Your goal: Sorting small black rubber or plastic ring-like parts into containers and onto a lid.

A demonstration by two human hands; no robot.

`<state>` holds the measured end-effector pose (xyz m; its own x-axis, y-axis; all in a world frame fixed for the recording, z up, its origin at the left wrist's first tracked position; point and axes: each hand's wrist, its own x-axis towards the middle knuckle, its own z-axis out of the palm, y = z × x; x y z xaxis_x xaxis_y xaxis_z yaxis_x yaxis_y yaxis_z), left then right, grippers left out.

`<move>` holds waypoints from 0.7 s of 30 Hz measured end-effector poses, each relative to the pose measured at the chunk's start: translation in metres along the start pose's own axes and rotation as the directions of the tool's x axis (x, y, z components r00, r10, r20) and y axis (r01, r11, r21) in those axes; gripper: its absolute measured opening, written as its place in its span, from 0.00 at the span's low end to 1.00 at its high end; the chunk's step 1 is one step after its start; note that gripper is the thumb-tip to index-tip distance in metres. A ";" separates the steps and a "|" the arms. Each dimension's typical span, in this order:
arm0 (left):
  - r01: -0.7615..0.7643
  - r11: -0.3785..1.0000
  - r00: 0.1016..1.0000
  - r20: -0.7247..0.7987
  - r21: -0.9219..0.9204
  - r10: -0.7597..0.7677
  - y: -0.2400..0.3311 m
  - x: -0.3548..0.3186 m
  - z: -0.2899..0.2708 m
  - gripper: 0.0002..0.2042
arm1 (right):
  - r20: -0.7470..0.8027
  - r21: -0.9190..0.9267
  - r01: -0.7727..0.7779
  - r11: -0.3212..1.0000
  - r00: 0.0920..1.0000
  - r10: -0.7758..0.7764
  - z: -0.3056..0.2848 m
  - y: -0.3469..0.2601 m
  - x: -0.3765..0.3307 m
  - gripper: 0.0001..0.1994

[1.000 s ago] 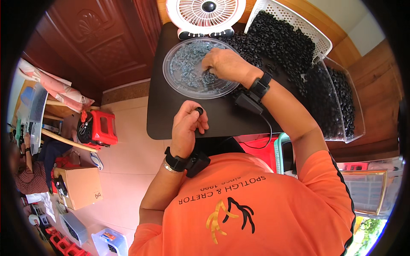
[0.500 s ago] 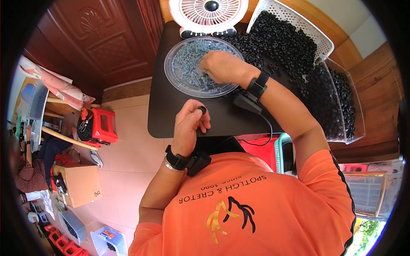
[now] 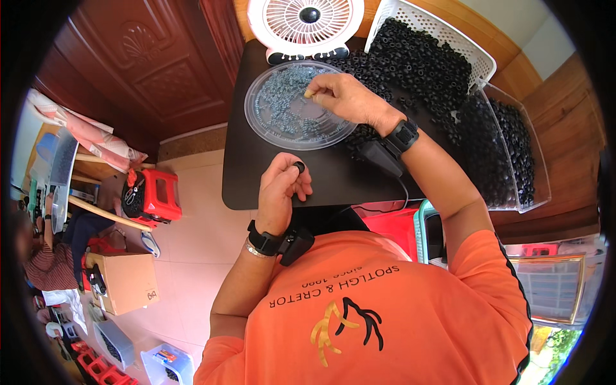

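My left hand (image 3: 280, 189) is closed on a small black ring (image 3: 299, 167), pinched at thumb and forefinger above the near edge of the dark table. My right hand (image 3: 353, 101) hangs over the round clear dish (image 3: 250, 119), thumb and forefinger pressed together. Something yellowish shows at those fingertips; whether they grip a tiny part is too small to tell. Many small blue-grey pieces (image 3: 282, 90) lie in the dish, with a barer patch under my right fingers. Behind and right of that hand spreads a heap of black rings (image 3: 417, 61).
A white fan (image 3: 310, 32) stands behind the dish. The heap spills from a white perforated basket (image 3: 482, 61), beside a clear bin (image 3: 523, 167) at right. On the left floor are a red stool (image 3: 165, 196) and a cardboard box (image 3: 128, 279); another person (image 3: 51, 263) sits at far left.
My right hand has drawn back from the pieces in the dish, moving right, and its pinched fingertips now show. The left hand keeps its black ring in nearly the same place.
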<state>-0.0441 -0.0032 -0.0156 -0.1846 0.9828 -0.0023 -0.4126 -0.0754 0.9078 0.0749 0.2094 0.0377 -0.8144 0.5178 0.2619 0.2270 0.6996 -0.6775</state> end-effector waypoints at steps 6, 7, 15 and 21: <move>-0.041 0.999 0.999 -0.016 0.012 0.041 0.002 -0.001 0.007 0.09 | 0.071 0.394 -0.127 0.910 0.992 0.108 0.003 -0.020 -0.022 0.06; -0.037 0.999 0.999 -0.015 0.013 0.037 0.002 -0.002 0.009 0.09 | 0.035 0.466 -0.082 0.881 0.997 0.074 0.007 -0.028 -0.029 0.05; -0.126 0.990 0.991 0.061 0.066 0.122 0.000 -0.006 0.026 0.13 | 0.030 0.781 -0.012 0.624 0.999 -0.018 0.027 -0.074 -0.085 0.02; -0.101 0.995 0.990 0.101 0.013 0.099 -0.006 -0.008 0.030 0.13 | -0.088 0.682 0.076 0.728 0.996 -0.021 0.035 -0.070 -0.108 0.01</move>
<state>-0.0136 -0.0054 -0.0087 -0.1341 0.9824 0.1302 -0.3805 -0.1724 0.9086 0.1284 0.0867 0.0327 -0.7687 0.5443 0.3358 -0.2608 0.2127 -0.9417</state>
